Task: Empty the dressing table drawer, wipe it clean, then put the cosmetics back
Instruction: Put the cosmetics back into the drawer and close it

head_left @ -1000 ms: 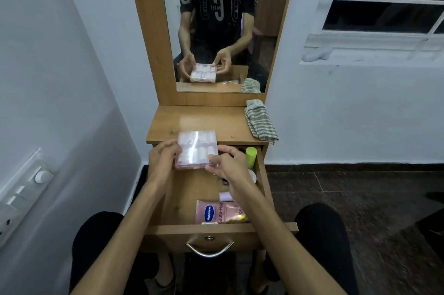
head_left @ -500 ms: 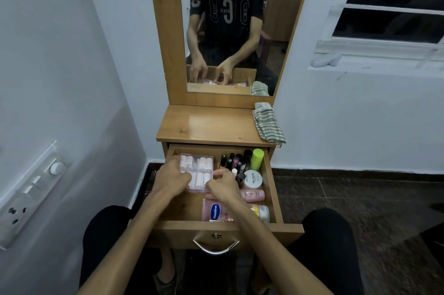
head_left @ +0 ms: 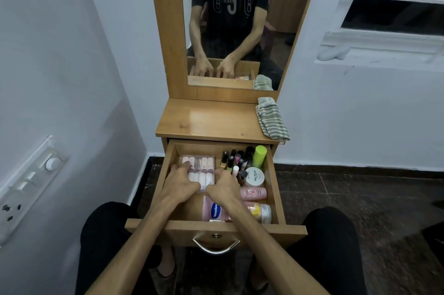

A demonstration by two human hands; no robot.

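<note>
The wooden drawer (head_left: 216, 228) stands pulled open in front of me. A clear box (head_left: 204, 162) of pink and white pieces lies flat in its back left part. My left hand (head_left: 182, 184) rests on top of the box with fingers spread. My right hand (head_left: 223, 190) curls its fingers round the box's near right corner. To the right stand several small lipsticks and polish bottles (head_left: 231, 160), a green-capped bottle (head_left: 259, 156) and a white nail polish jar (head_left: 254, 177). A pink bottle (head_left: 253, 193) and a pink Vaseline tube (head_left: 213, 211) lie near the front.
A striped cloth (head_left: 271, 119) lies folded at the right edge of the table top (head_left: 209, 119). The mirror (head_left: 283, 6) rises behind it. A switch panel (head_left: 26, 186) is on the left wall. My knees flank the drawer handle (head_left: 216, 246).
One second ago both hands held the clear box above the drawer. They lowered it into the drawer's back left part, where it now lies flat.
</note>
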